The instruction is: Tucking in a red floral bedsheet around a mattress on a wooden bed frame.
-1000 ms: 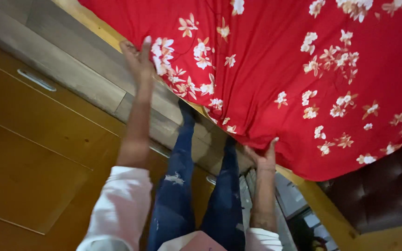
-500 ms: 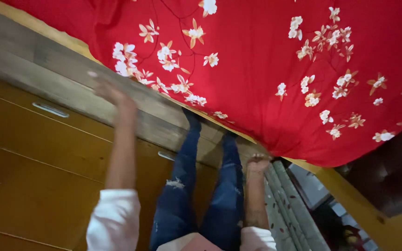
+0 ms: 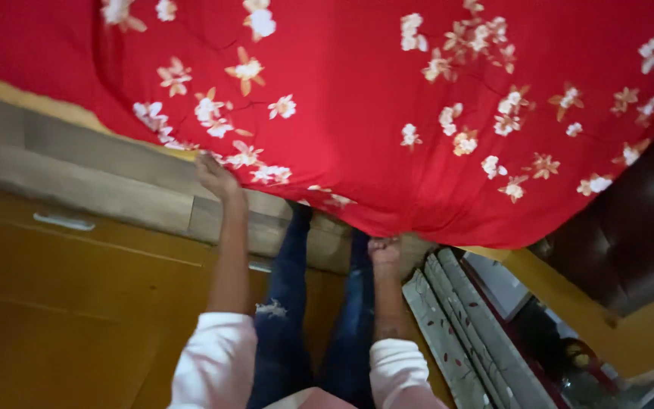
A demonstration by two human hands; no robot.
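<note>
Both hands are at the near edge of a red sheet [image 3: 387, 83] printed with white and orange flowers. My left hand [image 3: 216, 176] reaches up to the hem where it hangs over the bed's side; the fingers look bent onto the cloth, but the frame is too blurred to tell whether they pinch it or only touch it. My right hand [image 3: 382, 250] is balled into a fist just under the lowest dip of the hem, and it seems to have a bit of fabric bunched inside, though that too is not clear.

The sheet already covers most of what shows of the bed, lying fairly smooth across the top with a few long creases near the upper left. Its near edge is uneven: it sags lowest between the hands and rides higher toward the left, where a strip of yellow mattress [image 3: 32, 106] shows beneath it, above the grey wooden bed frame [image 3: 77, 170]. So the spreading looks largely done, and what seems left is evening out or tucking this near edge.

My legs in blue jeans [image 3: 289, 303] stand against the frame. A brown drawer front [image 3: 62, 288] is to the left, and a dark tufted headboard [image 3: 630, 227] to the right.
</note>
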